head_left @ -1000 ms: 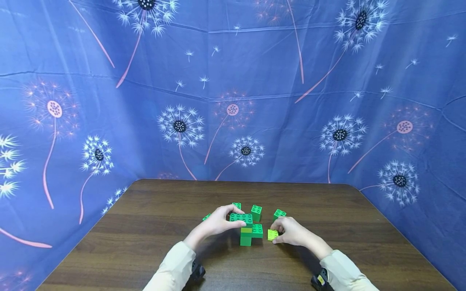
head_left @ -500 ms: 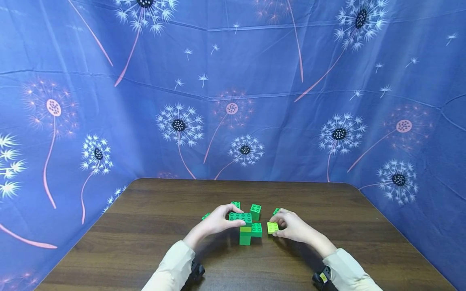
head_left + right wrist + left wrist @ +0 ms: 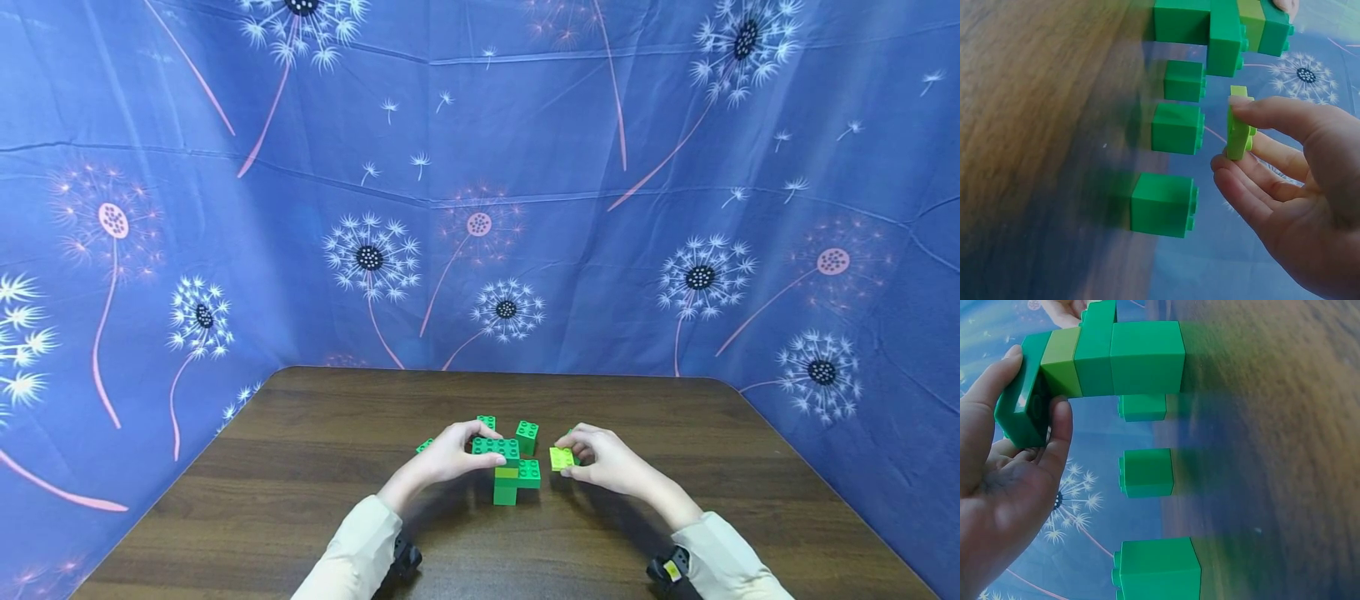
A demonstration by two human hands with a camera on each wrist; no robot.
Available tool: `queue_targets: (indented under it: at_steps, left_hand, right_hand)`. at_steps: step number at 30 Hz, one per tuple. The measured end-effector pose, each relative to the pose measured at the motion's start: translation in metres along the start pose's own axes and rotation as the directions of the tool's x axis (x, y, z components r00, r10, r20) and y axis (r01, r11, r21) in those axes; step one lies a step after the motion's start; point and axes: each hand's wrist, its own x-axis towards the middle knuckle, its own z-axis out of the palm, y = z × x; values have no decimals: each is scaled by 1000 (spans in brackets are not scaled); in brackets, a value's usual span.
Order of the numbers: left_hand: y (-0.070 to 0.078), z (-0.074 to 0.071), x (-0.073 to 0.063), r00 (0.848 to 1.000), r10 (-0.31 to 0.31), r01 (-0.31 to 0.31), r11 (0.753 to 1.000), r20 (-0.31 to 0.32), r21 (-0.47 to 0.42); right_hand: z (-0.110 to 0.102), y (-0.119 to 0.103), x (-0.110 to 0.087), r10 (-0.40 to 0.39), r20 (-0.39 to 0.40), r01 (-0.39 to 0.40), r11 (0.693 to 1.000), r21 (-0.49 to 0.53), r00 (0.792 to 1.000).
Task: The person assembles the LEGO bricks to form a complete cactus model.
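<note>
A stack of building bricks [image 3: 506, 494] stands upright on the table. It has a green base, a green brick jutting right, a yellow-green brick [image 3: 1061, 361] and a long green brick [image 3: 496, 450] on top. My left hand [image 3: 454, 455] grips that top brick by its left end, thumb on the near side. To the right of the stack, my right hand [image 3: 611, 462] pinches a thin lime-green brick [image 3: 1238, 133] between thumb and fingers. In the right wrist view this brick is apart from the stack, studs facing up, held above the table.
Several loose green bricks stand behind the stack, among them a square one [image 3: 527, 437], one behind the left fingers [image 3: 486, 422] and one at far left [image 3: 425, 446]. Another is mostly hidden by the right hand. A blue dandelion cloth [image 3: 585, 275] hangs beyond the wooden table [image 3: 337, 400].
My right hand has raised the lime-green brick, moving it up in the head view and covering most of the green brick behind. The left hand and the stack have stayed in place.
</note>
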Motion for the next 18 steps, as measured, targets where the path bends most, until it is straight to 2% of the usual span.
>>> queue_targets:
  at_steps: [7, 14, 18]
  left_hand:
    - [-1, 1, 0, 1000, 2, -2, 1000, -1, 21]
    - [-2, 1, 0, 1000, -3, 3, 1000, -4, 4]
    - [-2, 2, 0, 1000, -7, 7, 1000, -5, -2]
  right_hand:
    - [-1, -4, 0, -27, -24, 27, 999, 24, 999]
    - [4, -8, 1, -63, -29, 65, 996, 58, 998]
    - [7, -10, 2, -59, -19, 60, 996, 69, 998]
